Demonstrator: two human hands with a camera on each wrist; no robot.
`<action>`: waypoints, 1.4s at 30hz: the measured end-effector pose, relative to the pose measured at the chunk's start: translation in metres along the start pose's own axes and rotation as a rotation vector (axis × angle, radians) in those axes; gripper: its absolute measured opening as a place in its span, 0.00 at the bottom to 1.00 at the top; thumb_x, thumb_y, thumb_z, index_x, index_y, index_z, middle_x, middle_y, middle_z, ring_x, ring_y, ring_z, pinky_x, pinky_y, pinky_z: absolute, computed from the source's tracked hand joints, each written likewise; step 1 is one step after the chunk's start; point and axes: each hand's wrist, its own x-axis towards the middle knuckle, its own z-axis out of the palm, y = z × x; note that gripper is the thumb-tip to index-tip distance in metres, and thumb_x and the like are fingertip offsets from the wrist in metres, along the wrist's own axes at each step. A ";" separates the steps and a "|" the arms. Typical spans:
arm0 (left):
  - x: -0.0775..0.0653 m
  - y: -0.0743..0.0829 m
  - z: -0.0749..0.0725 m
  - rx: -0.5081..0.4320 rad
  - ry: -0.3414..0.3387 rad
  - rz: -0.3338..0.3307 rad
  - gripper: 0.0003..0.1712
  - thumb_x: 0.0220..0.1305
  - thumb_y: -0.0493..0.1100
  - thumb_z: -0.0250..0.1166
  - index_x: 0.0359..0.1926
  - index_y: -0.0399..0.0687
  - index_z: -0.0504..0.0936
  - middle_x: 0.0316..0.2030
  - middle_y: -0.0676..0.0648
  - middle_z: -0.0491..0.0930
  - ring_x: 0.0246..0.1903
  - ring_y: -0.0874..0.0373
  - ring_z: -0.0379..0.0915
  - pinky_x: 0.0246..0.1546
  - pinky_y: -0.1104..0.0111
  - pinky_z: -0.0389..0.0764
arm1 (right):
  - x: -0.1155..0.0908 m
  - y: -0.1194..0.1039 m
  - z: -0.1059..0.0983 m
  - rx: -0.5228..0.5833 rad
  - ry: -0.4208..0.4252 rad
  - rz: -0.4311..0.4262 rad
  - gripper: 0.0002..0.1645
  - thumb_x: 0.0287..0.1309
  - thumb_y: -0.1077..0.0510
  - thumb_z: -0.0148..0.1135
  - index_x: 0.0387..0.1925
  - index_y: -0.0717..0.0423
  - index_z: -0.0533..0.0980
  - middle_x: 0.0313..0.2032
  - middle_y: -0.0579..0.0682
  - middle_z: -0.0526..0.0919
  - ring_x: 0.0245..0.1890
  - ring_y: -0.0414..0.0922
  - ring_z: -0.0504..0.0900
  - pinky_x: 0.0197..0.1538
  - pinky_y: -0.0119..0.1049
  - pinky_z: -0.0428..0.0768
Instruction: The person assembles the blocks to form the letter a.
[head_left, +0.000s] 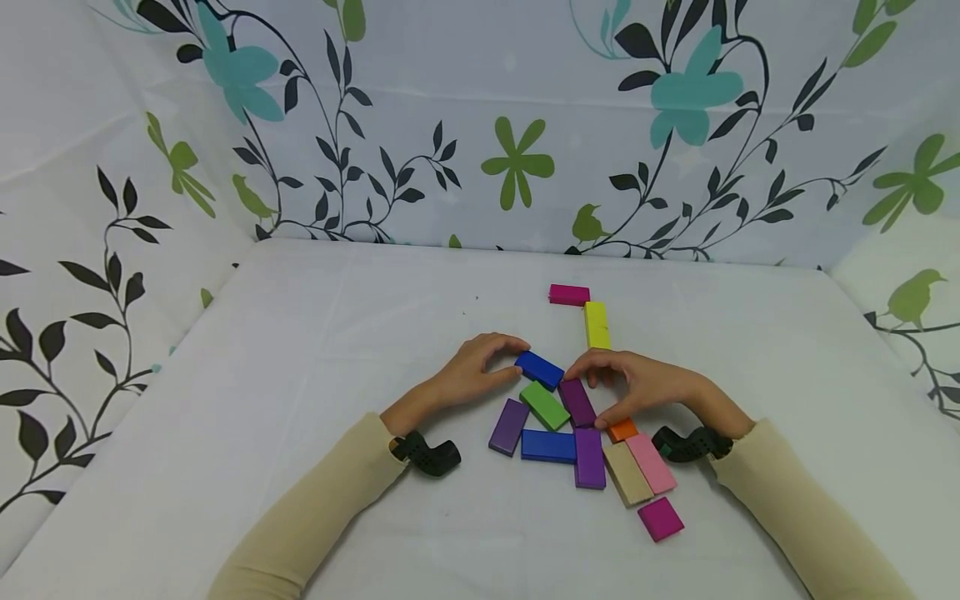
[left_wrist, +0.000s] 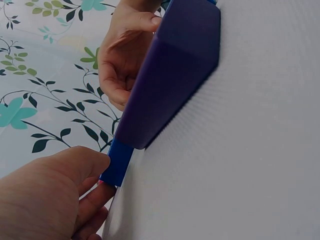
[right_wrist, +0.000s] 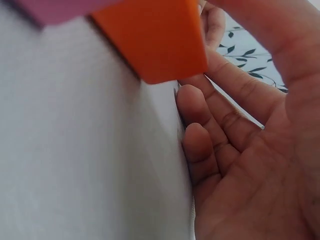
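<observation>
The person's left hand (head_left: 465, 375) pinches a glossy blue rectangular block (head_left: 538, 370) between thumb and fingertip, just beyond the bright green rectangular block (head_left: 545, 406). The right hand (head_left: 651, 385) has thumb and fingertip clamped on opposite ends of a dark purple rectangular block (head_left: 577, 403), just right of the green one. Left of that green block lies a violet oblong block (head_left: 509, 427); on its near side, a second blue rectangular block (head_left: 548, 446). Farther off, to its near right, sit a tan oblong block (head_left: 628, 474) and a pink oblong block (head_left: 652, 463); beyond it, to the right, a yellow oblong block (head_left: 597, 325).
</observation>
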 end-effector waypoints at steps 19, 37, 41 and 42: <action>0.000 0.000 0.001 0.003 0.001 -0.013 0.22 0.68 0.41 0.61 0.61 0.42 0.74 0.59 0.45 0.76 0.64 0.50 0.64 0.68 0.52 0.56 | -0.002 0.016 0.002 -0.033 0.066 -0.072 0.33 0.48 0.57 0.74 0.57 0.52 0.73 0.41 0.45 0.75 0.41 0.42 0.71 0.40 0.34 0.72; 0.000 -0.001 0.001 0.021 -0.004 -0.011 0.22 0.68 0.42 0.60 0.61 0.43 0.74 0.60 0.45 0.75 0.65 0.50 0.63 0.68 0.51 0.56 | -0.001 0.014 -0.002 0.006 0.076 -0.132 0.33 0.48 0.62 0.73 0.58 0.56 0.73 0.41 0.48 0.77 0.40 0.45 0.74 0.38 0.34 0.75; -0.001 -0.002 0.000 0.019 0.001 -0.004 0.22 0.68 0.42 0.61 0.61 0.42 0.74 0.59 0.44 0.76 0.64 0.49 0.64 0.68 0.51 0.56 | 0.000 0.014 -0.003 0.017 0.067 -0.124 0.34 0.48 0.62 0.73 0.58 0.56 0.72 0.42 0.48 0.77 0.39 0.45 0.75 0.38 0.33 0.76; -0.001 -0.002 0.000 0.017 0.001 -0.003 0.22 0.68 0.42 0.61 0.61 0.42 0.74 0.59 0.44 0.76 0.64 0.49 0.64 0.68 0.51 0.56 | 0.000 0.013 -0.004 0.019 0.066 -0.125 0.34 0.48 0.62 0.73 0.58 0.56 0.72 0.42 0.48 0.77 0.39 0.45 0.75 0.38 0.33 0.76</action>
